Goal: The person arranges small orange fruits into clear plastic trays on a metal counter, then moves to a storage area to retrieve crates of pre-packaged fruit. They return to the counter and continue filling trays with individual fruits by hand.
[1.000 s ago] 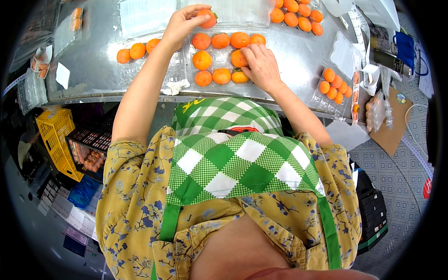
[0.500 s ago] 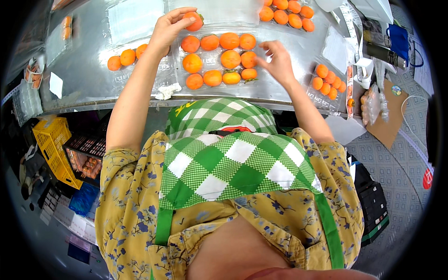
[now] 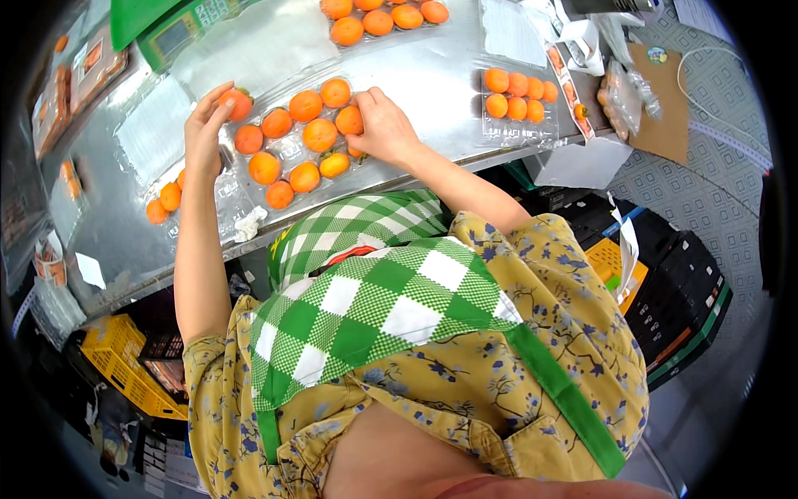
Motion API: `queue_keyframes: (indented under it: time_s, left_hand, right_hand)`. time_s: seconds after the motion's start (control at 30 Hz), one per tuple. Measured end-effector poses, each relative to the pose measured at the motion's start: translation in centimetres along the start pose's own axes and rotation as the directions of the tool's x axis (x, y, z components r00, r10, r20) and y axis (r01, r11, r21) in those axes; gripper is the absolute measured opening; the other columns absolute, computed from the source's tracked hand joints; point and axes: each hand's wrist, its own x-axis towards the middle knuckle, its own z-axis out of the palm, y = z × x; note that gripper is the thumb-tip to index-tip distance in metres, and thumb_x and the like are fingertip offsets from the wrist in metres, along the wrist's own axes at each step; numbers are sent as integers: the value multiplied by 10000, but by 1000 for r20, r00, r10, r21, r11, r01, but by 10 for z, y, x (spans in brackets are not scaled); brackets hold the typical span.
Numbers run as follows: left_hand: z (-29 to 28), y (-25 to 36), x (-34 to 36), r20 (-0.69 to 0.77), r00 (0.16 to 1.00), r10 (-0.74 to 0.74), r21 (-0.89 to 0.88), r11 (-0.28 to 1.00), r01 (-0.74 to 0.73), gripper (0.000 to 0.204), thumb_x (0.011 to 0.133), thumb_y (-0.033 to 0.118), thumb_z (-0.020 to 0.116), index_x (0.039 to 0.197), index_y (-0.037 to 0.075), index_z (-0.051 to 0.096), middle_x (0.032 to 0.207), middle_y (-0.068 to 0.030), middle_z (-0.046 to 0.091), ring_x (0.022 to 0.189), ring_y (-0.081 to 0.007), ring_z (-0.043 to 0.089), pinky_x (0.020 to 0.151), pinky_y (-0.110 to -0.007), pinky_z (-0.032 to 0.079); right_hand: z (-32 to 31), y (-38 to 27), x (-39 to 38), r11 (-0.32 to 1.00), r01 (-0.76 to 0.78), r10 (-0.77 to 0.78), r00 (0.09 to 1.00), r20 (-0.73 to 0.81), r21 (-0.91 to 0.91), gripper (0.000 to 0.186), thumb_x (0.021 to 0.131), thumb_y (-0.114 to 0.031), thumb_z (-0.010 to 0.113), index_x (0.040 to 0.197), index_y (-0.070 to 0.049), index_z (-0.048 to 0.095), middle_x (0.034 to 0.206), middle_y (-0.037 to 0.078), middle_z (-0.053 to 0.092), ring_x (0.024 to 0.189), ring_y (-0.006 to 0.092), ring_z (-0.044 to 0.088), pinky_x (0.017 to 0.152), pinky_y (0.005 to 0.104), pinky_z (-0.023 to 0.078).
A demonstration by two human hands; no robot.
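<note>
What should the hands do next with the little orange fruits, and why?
Probably the left hand should press its orange fruit down into the corner pocket of the clear tray. That fruit sits at the tray's far left corner under the fingertips, while the right hand rests on the fruits at the other end.

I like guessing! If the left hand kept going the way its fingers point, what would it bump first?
Probably the orange fruit at the left hand's fingertips; it looks already touched, though depth is unclear.

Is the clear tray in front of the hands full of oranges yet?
Nearly full. The clear tray holds about nine orange fruits, and the left hand and right hand each touch one at its ends.
</note>
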Motion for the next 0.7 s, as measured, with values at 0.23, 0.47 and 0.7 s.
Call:
queue_keyframes:
  time_s: [0.23, 0.47, 0.7]
  left_hand:
    - [0, -5, 3, -19, 999, -40, -26, 999, 39, 351, 830, 181, 645, 1153, 45, 627, 1109, -93, 610, 1063, -155, 520, 956, -311, 364]
    - [-1, -7, 1, -24, 999, -44, -15, 999, 44, 347, 879, 160, 598, 1199, 26, 583, 1090, -74, 620, 1026, -146, 568, 931, -291, 420]
    - [1, -7, 3, 10, 999, -50, -26, 998, 50, 369, 875, 162, 600, 1212, 14, 569, 1102, -100, 617, 1034, -164, 565, 927, -293, 415]
  right_hand:
    - [-47, 26, -20, 178, -361, 100, 932, 348, 916, 506, 785, -207, 647, 1220, -11, 480, 1172, 116, 544, 916, 190, 567, 781, 345, 488]
    - [-72, 38, -48, -523, -387, -194, 922, 336, 760, 611, 937, -384, 353, 1396, 14, 282, 1167, 217, 519, 821, 189, 491, 821, 304, 446]
    - [-98, 60, -72, -235, -269, 16, 960, 281, 934, 496, 936, -308, 438, 1344, -29, 397, 1152, 162, 533, 824, 187, 552, 772, 279, 460]
